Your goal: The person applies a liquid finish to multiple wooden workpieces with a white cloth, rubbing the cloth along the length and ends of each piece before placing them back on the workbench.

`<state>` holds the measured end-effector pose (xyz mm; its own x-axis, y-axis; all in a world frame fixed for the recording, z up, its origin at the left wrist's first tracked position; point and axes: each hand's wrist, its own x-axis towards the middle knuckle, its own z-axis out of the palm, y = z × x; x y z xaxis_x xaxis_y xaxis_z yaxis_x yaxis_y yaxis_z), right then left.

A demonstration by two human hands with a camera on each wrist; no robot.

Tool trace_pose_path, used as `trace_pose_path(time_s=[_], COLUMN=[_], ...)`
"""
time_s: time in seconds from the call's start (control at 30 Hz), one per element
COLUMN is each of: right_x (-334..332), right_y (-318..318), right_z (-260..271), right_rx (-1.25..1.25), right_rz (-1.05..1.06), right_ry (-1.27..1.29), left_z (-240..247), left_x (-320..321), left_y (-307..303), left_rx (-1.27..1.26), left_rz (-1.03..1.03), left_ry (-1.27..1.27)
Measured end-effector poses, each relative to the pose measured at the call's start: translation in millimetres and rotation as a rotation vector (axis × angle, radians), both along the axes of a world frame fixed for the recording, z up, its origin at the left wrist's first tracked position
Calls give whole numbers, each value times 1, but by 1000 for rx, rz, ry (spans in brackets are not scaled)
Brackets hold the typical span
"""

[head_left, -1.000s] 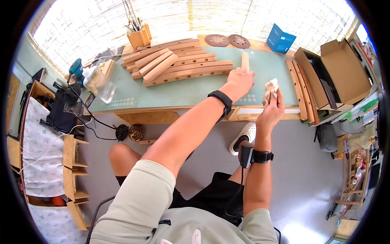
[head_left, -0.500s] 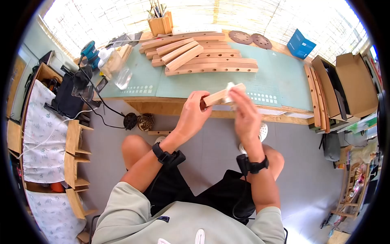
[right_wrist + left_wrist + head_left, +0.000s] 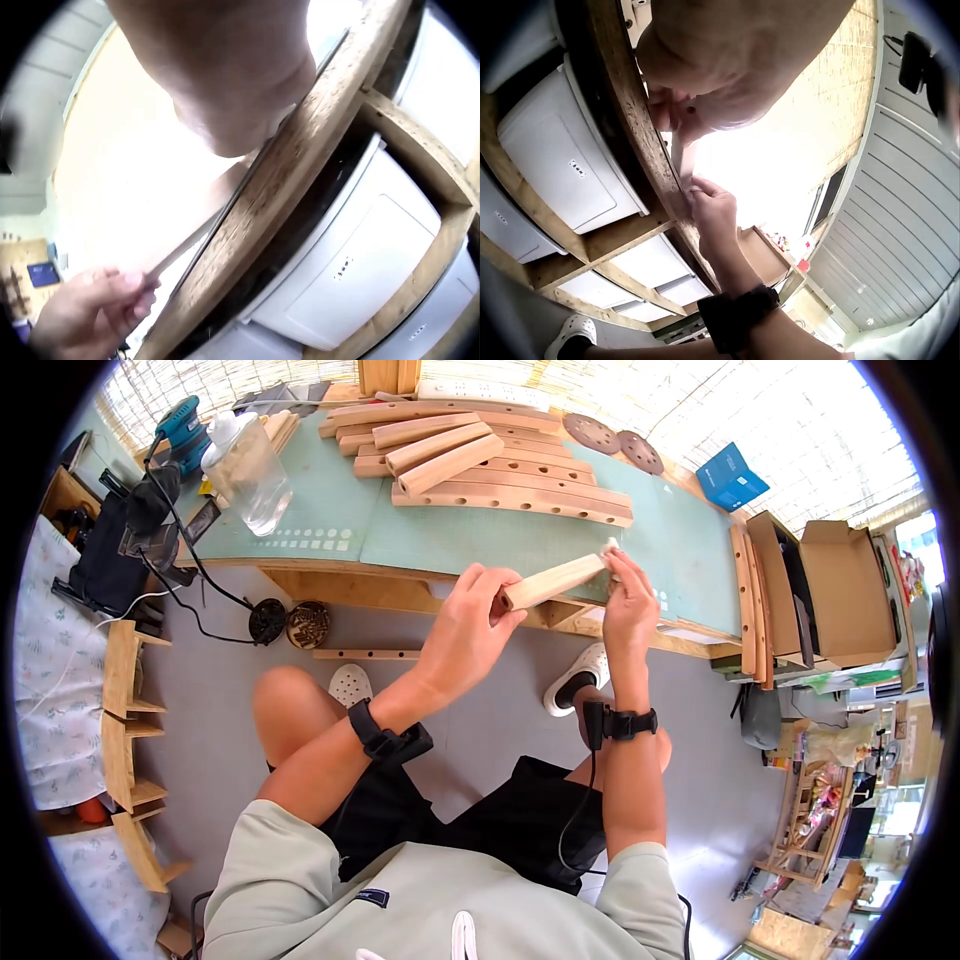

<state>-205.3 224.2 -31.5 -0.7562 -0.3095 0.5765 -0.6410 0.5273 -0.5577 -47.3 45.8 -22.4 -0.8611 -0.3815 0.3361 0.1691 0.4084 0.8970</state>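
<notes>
My left hand (image 3: 465, 625) grips the near-left end of a short pale wooden block (image 3: 553, 582), fingers wrapped over it. The block is held at a slant over the front edge of the workbench. At its other end my right hand (image 3: 630, 605) pinches a crumpled white cloth (image 3: 609, 550) against the wood. In the right wrist view the block (image 3: 191, 221) runs from the left hand (image 3: 90, 307) up to the right hand (image 3: 232, 82), whose fingertips are hidden. The left wrist view shows the right hand (image 3: 714, 214) with curled fingers at the block's far end.
On the green mat (image 3: 420, 545) lies a pile of drilled wooden strips (image 3: 520, 500) and blocks. A clear bottle (image 3: 250, 475) and a blue sander (image 3: 183, 435) stand left. Sanding discs (image 3: 600, 432), a blue box (image 3: 732, 477) and an open cardboard box (image 3: 850, 595) are right.
The left hand took the block from the mat and brought it to the front edge. The right hand brought the cloth onto it, then slid the cloth toward the block's right end.
</notes>
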Motion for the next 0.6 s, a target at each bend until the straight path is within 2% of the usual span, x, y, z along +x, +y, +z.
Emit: trace_pose_path(time_s=[0.13, 0.2, 0.27, 0.33, 0.43, 0.53, 0.6], right_x=[23, 42, 63, 77, 82, 65, 42], right_y=[-1, -8, -20, -33, -48, -42, -31], right_z=[5, 7, 11, 12, 8, -1, -4], right_rx=[-162, -149, -144, -23, 56, 18, 33], right_rz=[-15, 60, 122, 350, 425, 401, 282], right_ry=[-7, 65, 79, 288, 347, 307, 264], left_z=[3, -2, -11, -13, -15, -17, -16], left_x=[6, 4, -1, 0, -1, -1, -1], left_y=[-1, 0, 3, 1, -2, 0, 1], left_rx=[-11, -25, 233, 221, 218, 262, 290], left_rz=[-54, -66, -102, -107, -108, -99, -99], left_ry=[-19, -39, -4, 6, -41, -68, -40])
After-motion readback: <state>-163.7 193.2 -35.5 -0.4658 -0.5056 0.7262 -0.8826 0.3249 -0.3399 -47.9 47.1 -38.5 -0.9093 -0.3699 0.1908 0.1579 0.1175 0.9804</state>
